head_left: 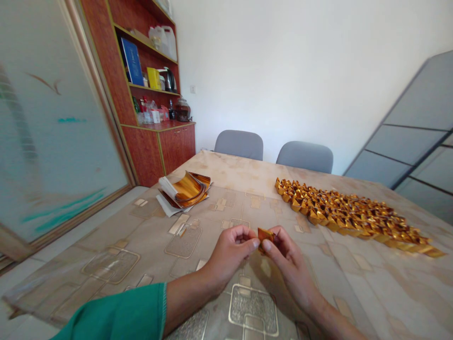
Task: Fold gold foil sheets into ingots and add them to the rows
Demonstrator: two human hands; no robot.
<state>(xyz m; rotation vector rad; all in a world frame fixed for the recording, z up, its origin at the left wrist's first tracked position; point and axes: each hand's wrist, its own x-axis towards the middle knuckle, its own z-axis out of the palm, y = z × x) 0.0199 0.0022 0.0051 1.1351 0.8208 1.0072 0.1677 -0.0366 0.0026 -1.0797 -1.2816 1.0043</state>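
Observation:
Between my two hands is a small folded piece of gold foil paper (265, 234), held above the near middle of the table. My left hand (233, 252) is closed, thumb and fingers pinching the paper's left side. On the other side my right hand (288, 259) grips it, the thumb pressed on its front face. Parts of the piece are hidden behind the fingers. To the left lies a stack of gold foil sheets (191, 189), curled over, with white backing showing. Many folded gold foil pieces (339, 210) stand in packed rows on the right.
A patterned plastic cloth covers the table (141, 264). Two grey chairs (239, 144) stand at its far side. A red-brown cabinet (141, 146) holding bottles, a kettle and boxes is at the back left, beside a frosted glass door (53, 127).

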